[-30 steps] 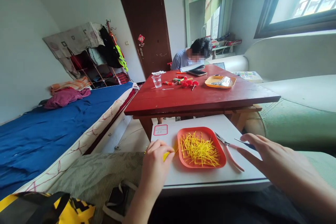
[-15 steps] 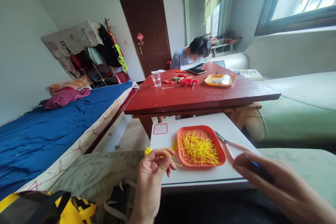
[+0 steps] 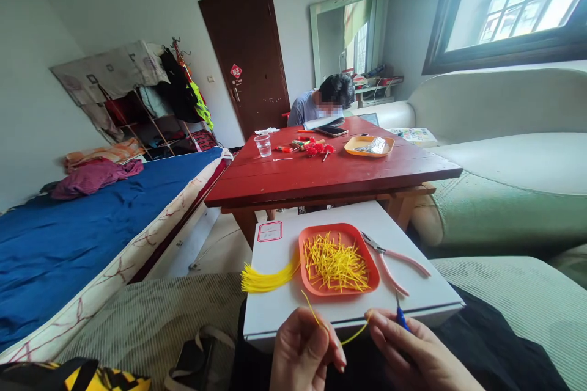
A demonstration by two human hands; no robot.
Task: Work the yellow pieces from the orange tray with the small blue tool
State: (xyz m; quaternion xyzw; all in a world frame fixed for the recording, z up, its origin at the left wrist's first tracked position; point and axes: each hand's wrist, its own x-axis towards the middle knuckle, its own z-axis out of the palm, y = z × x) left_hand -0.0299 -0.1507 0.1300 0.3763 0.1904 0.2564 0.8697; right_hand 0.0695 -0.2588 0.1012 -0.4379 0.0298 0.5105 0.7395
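Low in the head view, my left hand is closed in a pinch on a thin yellow strand. The strand bends down and across to my right hand, whose thumb and finger pinch its other end. My right hand also holds a blue-handled tool with a slim metal tip pointing up; its exact kind is unclear. Just beyond the hands, an orange-red tray contains many short yellow strands. To its left lies a bundle of longer yellow strands; pink-handled pliers rest at its right.
The tray and pliers are on a white box. Behind it stands a red table with a plastic cup, red fluffy pieces and a yellow tray. A person bends over it. A blue-covered bed is left.
My right hand has come left from beside the pliers and now pinches the strand's end with the blue-handled tool still held. My left hand has moved right and lower. The view has shifted.
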